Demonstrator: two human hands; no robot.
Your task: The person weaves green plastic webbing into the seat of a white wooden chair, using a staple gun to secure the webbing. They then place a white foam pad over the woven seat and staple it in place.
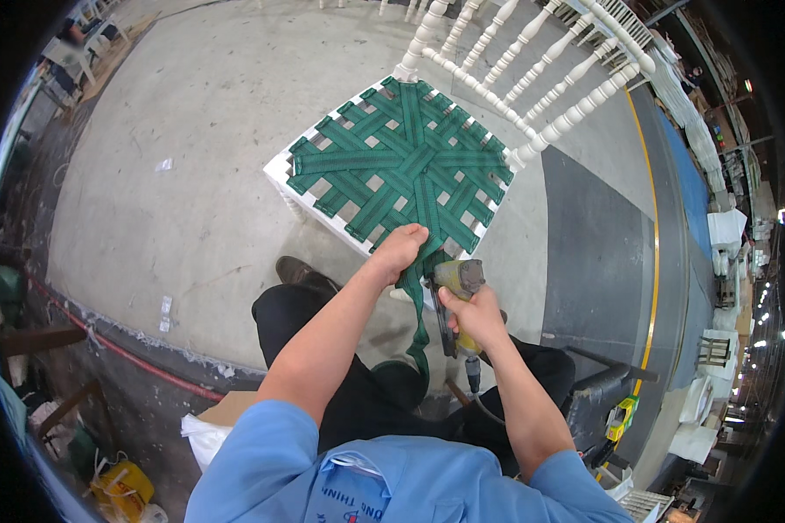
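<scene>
A white chair frame (pixel 279 171) with turned spindles stands before me, its seat woven from green webbing straps (pixel 358 161). At the seat's near corner my left hand (pixel 399 251) is closed on a green webbing strap (pixel 416 305), whose loose tail hangs down toward my lap. Just right of it, my right hand (pixel 478 315) grips a yellow-green pneumatic stapler (pixel 460 277) by its handle. The stapler's nose is close to the strap at the seat edge; whether it touches cannot be made out. An air hose fitting (pixel 473 373) hangs from the handle's lower end.
The chair's spindled back (pixel 532 74) rises at the far right. A dark stool or seat (pixel 597 388) with a yellow-green box (pixel 621 418) is by my right side. A red hose (pixel 139 362) crosses the floor at left. A yellow container (pixel 122 488) sits lower left.
</scene>
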